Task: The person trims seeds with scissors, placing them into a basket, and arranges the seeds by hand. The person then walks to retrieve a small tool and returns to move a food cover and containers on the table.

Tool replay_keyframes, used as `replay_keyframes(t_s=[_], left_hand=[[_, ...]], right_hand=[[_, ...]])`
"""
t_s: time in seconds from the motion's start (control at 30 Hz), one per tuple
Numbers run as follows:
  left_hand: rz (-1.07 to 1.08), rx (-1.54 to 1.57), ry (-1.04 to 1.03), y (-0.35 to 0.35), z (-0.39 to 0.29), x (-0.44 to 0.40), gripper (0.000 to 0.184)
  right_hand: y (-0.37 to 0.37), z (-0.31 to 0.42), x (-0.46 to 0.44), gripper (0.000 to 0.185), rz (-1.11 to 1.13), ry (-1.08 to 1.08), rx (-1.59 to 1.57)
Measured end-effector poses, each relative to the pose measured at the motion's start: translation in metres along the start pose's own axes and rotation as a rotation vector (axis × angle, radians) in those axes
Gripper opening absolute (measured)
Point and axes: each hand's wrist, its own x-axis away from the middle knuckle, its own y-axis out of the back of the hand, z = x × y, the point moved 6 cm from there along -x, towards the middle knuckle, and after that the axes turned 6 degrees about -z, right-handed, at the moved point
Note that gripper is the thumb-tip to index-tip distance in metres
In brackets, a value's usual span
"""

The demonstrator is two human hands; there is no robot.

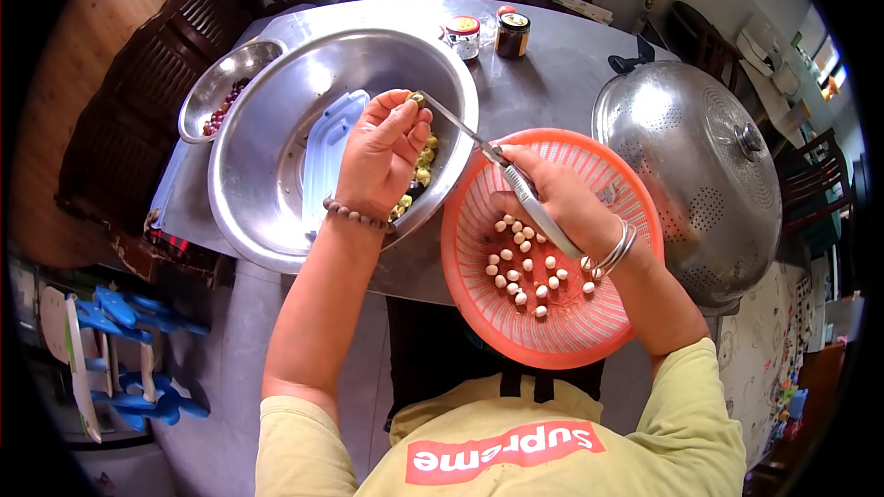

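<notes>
My left hand (382, 152) is over the large steel basin (262, 239), its thumb and fingers pinching a small green round fruit or seed (417, 99). My right hand (566, 198) is wrapped round the grey handle of a long metal tool (460, 126), perhaps pliers or scissors. Its tip touches or nearly touches the green piece. Below my right hand stands an orange plastic colander (470, 313) with several small white oval seeds (527, 265) inside. Several green and yellowish pieces (424, 166) lie in the basin beside a light-blue plastic tray (319, 170).
A smaller steel bowl (198, 97) with dark red fruit (224, 109) stands at the left. Two jars (512, 35) stand at the back of the grey table (543, 83). A large perforated steel lid or colander (691, 156) is at the right.
</notes>
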Motion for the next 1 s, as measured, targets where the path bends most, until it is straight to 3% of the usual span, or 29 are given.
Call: replay_keyframes(t_s=[0.27, 0.7, 0.8, 0.87, 1.0], left_hand=[[-0.01, -0.069, 0.004, -0.005, -0.001, 0.002, 0.012], [0.016, -0.031, -0.03, -0.006, -0.001, 0.002, 0.011], [0.036, -0.01, -0.019, -0.006, -0.002, 0.001, 0.012], [0.054, 0.007, -0.007, -0.006, -0.003, 0.001, 0.013], [0.042, 0.019, 0.004, -0.006, -0.001, 0.0, 0.014]], right_hand=[[0.0, 0.002, 0.001, 0.043, -0.14, 0.199, 0.176], [-0.005, 0.004, 0.003, 0.035, -0.053, 0.057, 0.097], [-0.007, 0.004, 0.005, 0.036, -0.018, 0.004, -0.119], [-0.012, -0.004, 0.006, 0.038, 0.072, -0.167, -0.269], [-0.016, -0.008, 0.005, 0.039, 0.11, -0.201, -0.424]])
